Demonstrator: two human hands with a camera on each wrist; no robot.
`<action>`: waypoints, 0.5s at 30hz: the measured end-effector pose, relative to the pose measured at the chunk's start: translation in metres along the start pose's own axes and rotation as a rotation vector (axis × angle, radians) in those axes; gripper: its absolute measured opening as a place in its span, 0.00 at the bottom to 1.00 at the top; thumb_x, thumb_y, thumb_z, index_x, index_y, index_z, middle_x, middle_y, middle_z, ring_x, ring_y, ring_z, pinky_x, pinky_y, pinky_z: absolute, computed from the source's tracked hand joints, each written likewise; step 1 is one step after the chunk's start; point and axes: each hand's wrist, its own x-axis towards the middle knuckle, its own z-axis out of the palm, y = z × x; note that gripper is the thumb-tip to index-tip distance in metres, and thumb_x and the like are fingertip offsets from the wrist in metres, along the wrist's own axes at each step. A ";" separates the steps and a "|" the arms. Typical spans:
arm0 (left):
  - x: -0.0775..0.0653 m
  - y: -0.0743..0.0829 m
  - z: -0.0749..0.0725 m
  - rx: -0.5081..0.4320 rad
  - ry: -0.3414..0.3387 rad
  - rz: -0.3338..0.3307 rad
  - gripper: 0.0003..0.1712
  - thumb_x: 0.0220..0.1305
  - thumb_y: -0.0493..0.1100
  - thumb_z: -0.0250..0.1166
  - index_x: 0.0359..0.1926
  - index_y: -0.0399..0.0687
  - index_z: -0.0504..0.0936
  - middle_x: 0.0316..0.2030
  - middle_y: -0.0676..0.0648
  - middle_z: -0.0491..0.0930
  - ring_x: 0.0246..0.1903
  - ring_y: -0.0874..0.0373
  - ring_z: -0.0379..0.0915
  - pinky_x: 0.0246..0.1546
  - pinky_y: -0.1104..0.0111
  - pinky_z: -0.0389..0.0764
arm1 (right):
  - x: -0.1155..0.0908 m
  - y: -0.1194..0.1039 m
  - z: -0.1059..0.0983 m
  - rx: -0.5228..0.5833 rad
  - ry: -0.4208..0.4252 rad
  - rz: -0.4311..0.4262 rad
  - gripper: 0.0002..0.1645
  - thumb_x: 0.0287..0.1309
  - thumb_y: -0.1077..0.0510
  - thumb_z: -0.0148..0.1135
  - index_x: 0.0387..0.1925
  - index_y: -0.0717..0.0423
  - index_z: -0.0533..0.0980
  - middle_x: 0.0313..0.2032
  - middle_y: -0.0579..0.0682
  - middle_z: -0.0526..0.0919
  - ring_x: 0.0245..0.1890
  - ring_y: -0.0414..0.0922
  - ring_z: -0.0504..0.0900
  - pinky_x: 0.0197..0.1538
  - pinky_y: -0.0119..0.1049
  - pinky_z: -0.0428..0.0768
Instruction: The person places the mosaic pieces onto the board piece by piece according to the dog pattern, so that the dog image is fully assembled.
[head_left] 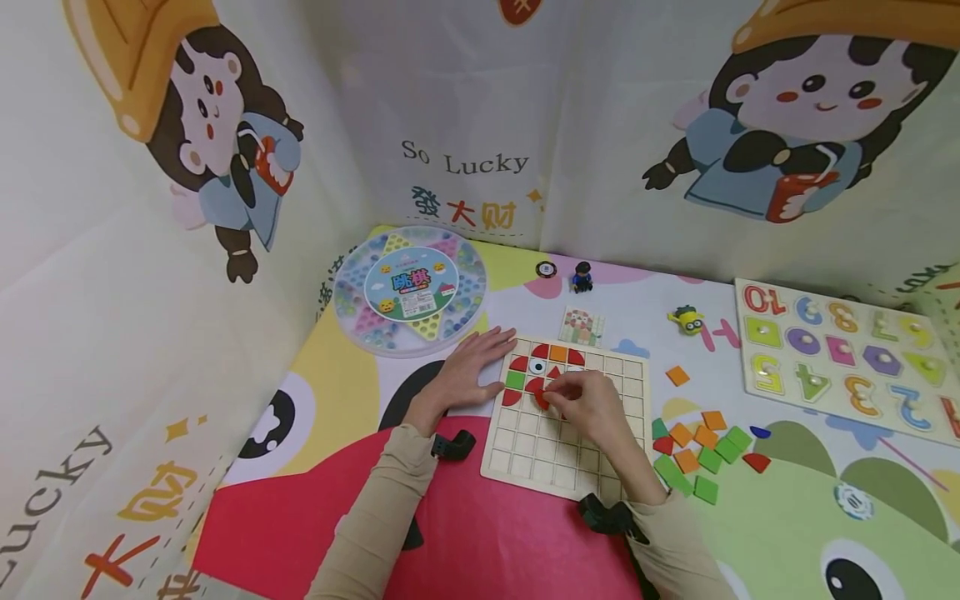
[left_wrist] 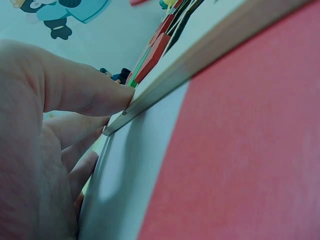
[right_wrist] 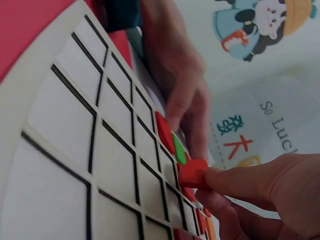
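Note:
A square wooden grid board (head_left: 517,454) lies on the table, its upper cells partly filled with red, orange and green pieces and a round eye piece (head_left: 537,365). My right hand (head_left: 592,404) pinches a small red piece (right_wrist: 192,173) between thumb and fingertips, just over the filled cells. It is tilted in the right wrist view; I cannot tell whether it touches the board. At the board's left edge rests my left hand (head_left: 467,371), fingers spread and nearly straight. Its thumb (left_wrist: 95,92) presses against the board's side, near a green square (head_left: 515,380).
Loose orange, green, red and blue pieces (head_left: 706,437) lie right of the board. Behind it are a picture card (head_left: 582,327) and a toy figure (head_left: 582,277). A round marble game (head_left: 345,287) stands back left, a number puzzle (head_left: 813,342) at right, with a yellow toy (head_left: 687,319) between.

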 end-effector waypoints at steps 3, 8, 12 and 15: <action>0.001 0.001 0.000 0.007 0.001 0.003 0.42 0.59 0.51 0.60 0.74 0.45 0.62 0.75 0.47 0.56 0.75 0.49 0.43 0.75 0.54 0.41 | 0.002 -0.004 0.011 -0.046 -0.012 0.002 0.04 0.52 0.62 0.73 0.29 0.59 0.86 0.25 0.47 0.84 0.27 0.42 0.79 0.29 0.34 0.77; 0.001 0.001 0.001 0.020 0.001 0.005 0.42 0.59 0.51 0.60 0.74 0.45 0.63 0.75 0.47 0.56 0.75 0.49 0.44 0.75 0.54 0.42 | 0.001 -0.007 0.019 -0.113 -0.010 0.027 0.03 0.53 0.60 0.73 0.29 0.56 0.86 0.27 0.46 0.85 0.29 0.43 0.81 0.30 0.37 0.78; 0.001 0.001 0.001 0.026 0.007 0.007 0.42 0.59 0.51 0.61 0.74 0.45 0.63 0.75 0.47 0.57 0.75 0.49 0.44 0.75 0.54 0.43 | 0.001 -0.007 0.023 -0.184 0.011 0.016 0.03 0.52 0.58 0.73 0.30 0.54 0.87 0.29 0.46 0.84 0.30 0.44 0.80 0.31 0.38 0.78; 0.001 0.000 0.000 0.020 0.011 0.007 0.42 0.59 0.51 0.60 0.73 0.44 0.63 0.75 0.46 0.57 0.75 0.48 0.45 0.74 0.53 0.43 | -0.001 -0.007 0.027 -0.215 0.024 0.004 0.05 0.52 0.57 0.74 0.30 0.54 0.88 0.30 0.47 0.82 0.31 0.44 0.79 0.31 0.39 0.77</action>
